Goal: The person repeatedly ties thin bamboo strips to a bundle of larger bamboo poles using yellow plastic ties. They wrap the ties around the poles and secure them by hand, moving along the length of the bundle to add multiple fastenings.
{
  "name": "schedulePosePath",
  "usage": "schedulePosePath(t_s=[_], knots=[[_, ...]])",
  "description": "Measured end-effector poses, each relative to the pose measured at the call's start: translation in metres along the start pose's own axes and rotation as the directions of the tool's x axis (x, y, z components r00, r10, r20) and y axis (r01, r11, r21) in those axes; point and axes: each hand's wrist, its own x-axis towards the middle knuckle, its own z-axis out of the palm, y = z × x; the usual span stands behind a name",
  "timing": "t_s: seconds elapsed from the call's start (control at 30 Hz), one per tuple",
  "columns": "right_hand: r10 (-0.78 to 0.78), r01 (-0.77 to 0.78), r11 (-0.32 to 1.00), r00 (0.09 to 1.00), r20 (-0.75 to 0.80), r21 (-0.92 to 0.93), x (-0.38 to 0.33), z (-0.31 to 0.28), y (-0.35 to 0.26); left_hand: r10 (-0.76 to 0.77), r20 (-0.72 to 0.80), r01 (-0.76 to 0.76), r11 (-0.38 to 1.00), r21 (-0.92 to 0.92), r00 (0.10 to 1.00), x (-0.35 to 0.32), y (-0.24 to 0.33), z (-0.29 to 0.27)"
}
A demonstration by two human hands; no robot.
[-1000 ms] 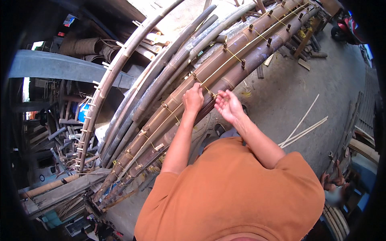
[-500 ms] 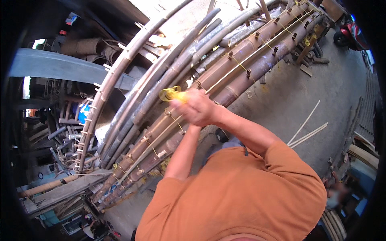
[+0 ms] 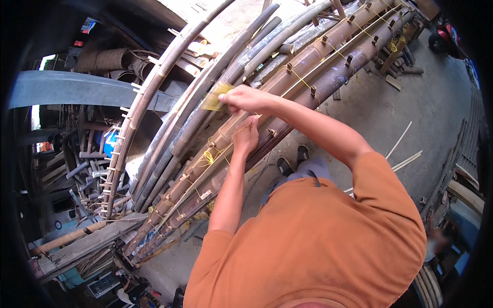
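Observation:
In front of me two long brown bamboo poles [image 3: 331,77] run diagonally, set with short dark pegs [image 3: 313,92] and crossed by thin yellow cord. My right hand [image 3: 247,98] is closed over the farther pole. A bundle of yellow cord [image 3: 217,96], smeared by motion, sticks out from its fingers to the left. Just below it, my left hand [image 3: 245,137] is closed, thumb and fingertips pinched at the poles on what looks like a thin piece of cord. A loose yellow cord tangle [image 3: 208,158] rests on the farther pole, left of that hand.
A curved bamboo pole [image 3: 134,115] with pale pegs arches at the left. Several grey-brown poles [image 3: 226,87] lie beyond the work. Thin pale strips [image 3: 405,160] lie on the concrete floor at right. A red motorcycle [image 3: 452,38] stands at the far right.
My hands, together before, are now apart: the right is higher with the yellow bundle, the left lower at the poles. A yellow tangle now shows on the farther pole.

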Motion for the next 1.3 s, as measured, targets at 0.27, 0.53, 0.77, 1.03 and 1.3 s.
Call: schedulePosePath(t_s=[0.27,0.53,0.77,1.03,1.3], knots=[[-0.146,0.209,0.752,0.978,0.151,-0.625,-0.158,0.042,0.104,0.120,-0.118,-0.143,0.966,-0.214,0.986,0.013,0.015,-0.001],[-0.313,0.264,0.591,0.946,0.085,-0.762,-0.171,0.067,0.109,0.127,-0.319,-0.126,0.992,0.022,0.939,0.149,-0.034,0.003],[-0.152,-0.019,0.600,0.979,-0.137,-0.800,-0.169,0.147,0.115,0.190,-0.198,-0.171,0.979,0.113,0.961,0.081,-0.050,-0.067],[0.560,0.424,0.273,0.660,-0.501,0.863,-0.104,0.242,0.134,0.054,-0.013,-0.049,0.970,0.239,0.998,-0.107,-0.115,-0.090],[-0.073,0.201,0.605,0.978,0.197,-0.771,0.003,0.268,0.003,0.325,-0.387,-0.345,0.938,0.019,0.863,-0.085,-0.136,-0.062]])
